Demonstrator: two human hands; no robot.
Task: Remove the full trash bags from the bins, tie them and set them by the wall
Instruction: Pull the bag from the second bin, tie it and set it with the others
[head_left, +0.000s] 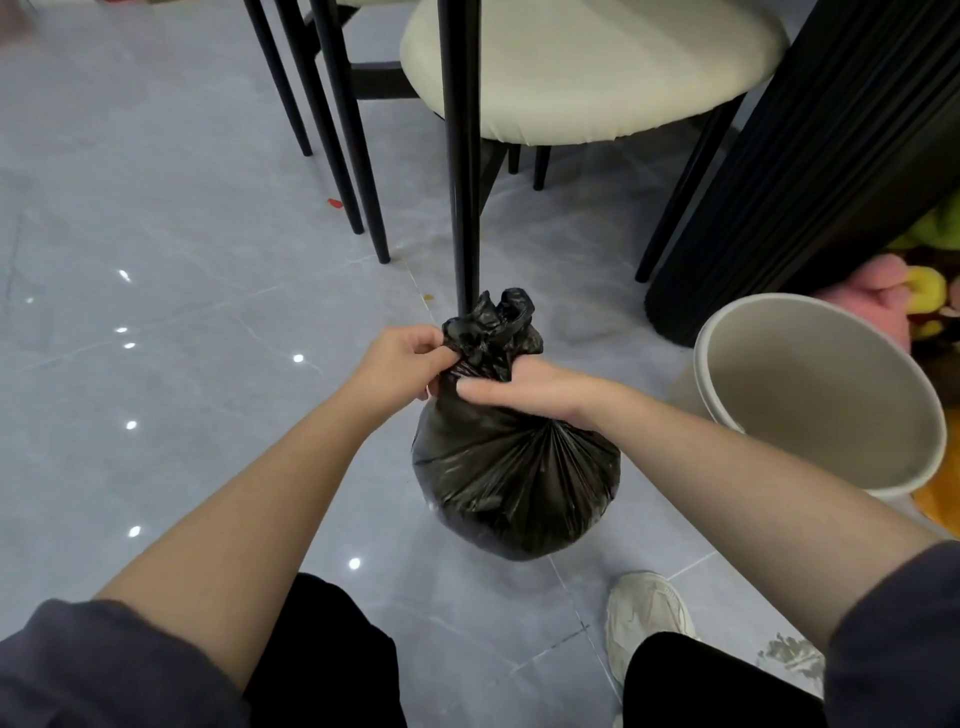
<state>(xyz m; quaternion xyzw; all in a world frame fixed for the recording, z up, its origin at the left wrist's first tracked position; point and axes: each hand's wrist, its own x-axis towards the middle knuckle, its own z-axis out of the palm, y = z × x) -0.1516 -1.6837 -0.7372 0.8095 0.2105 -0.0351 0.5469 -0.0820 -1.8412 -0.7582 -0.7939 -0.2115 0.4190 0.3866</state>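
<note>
Left hand (402, 361): fingers closed — pinching the gathered neck of the black trash bag (514, 478)
Right hand (524, 387): wrapped tight around the same neck, just below
Bag position: on grey floor (182, 312) — beside empty bin (826, 410)

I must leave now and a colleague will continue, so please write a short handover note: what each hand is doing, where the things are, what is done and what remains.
Left hand: pinching the gathered neck of the black trash bag.
Right hand: closed around the same neck from the other side.
Things: the bag is out of the bin and near the grey tiled floor, in front of the chair legs. The beige bin is to the right, with no bag in it.
Done: bag removed, top bunched together.
Left: whether the knot is finished cannot be told; secure it, then set the bag by the wall. No other bin is in view.
</note>
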